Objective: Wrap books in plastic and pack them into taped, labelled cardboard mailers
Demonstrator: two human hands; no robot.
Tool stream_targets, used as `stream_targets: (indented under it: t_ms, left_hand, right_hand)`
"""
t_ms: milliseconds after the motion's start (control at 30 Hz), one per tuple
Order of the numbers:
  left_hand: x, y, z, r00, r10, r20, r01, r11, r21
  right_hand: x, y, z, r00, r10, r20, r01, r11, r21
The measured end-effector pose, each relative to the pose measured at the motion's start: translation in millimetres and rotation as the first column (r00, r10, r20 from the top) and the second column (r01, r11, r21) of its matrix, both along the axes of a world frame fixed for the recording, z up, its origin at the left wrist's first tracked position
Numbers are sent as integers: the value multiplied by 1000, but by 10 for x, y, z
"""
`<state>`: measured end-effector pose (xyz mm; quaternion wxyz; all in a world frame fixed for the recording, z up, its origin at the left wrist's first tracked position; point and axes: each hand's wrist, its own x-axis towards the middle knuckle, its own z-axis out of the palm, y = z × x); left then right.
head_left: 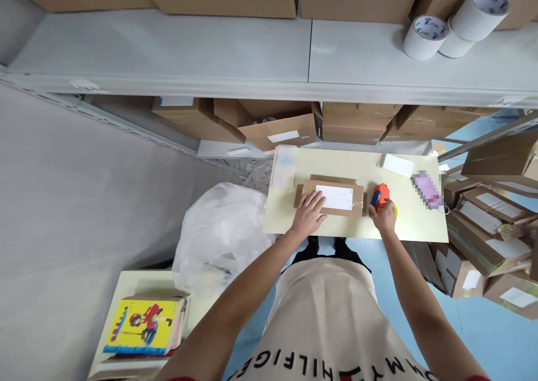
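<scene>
Two hands at the table (414, 224), one on a parcel, one on a tape dispenser.
From here I see the right hand (385, 218) curled around the orange-and-blue tape dispenser (382, 192), partly hiding it, just beside the parcel's right end; the left hand (309, 215) lies with fingers spread on the brown parcel (358, 200), left of the table's middle, fingertips at its white label (339, 197). A white box (398, 165) sits near the far right corner, a purple blurred thing (427, 189) by the right edge, a pale sheet (284, 167) at the far left corner. A plastic bag (222, 235) crowds the left edge; stacked cartons (490, 230) hem in the right edge; a grey shelf (252, 50) runs beyond the far edge, carrying tape rolls (424, 40).
</scene>
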<state>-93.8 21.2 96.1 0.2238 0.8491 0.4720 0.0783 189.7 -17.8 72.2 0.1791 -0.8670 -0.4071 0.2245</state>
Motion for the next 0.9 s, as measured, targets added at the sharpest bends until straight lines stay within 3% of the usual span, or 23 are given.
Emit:
stream_targets:
  t_ms: [100,200,300,400,467,600,700,800,900]
  left_hand:
    - [22,-15,0,999,5,-49,-1,998,68]
    - [37,-42,34,997,-3,-74,11,993,114]
    - [38,-84,78,997,-12,-73,20,992,122]
    - [36,-150,108,998,-10,-62,17,994,110]
    - [35,-197,112,998,-6,-56,11,995,100]
    - [31,-242,118,1000,-8,-21,9,998,69]
    - [42,-214,171,996,17,84,-19,1000,19]
    - [91,-135,282,944,174,281,-143,981,-129]
    - [178,-15,415,748,469,470,-270,861,-431]
  right_hand:
    - [34,106,-20,1000,9,29,-5,987,-162]
    - [120,128,99,1000,-5,6,6,989,-149]
    - [247,94,386,989,22,-143,-9,996,91]
    - [240,142,749,966,169,-198,-78,914,398]
    - [125,250,949,935,295,-199,-171,862,477]
    - [-181,526,1137,801,526,-286,-407,828,385]
    - [-290,662,1159,747,602,-283,-527,795,300]
    - [-290,716,1171,731,639,-240,-585,768,262]
    - [-266,728,1183,707,675,-211,-632,737,237]
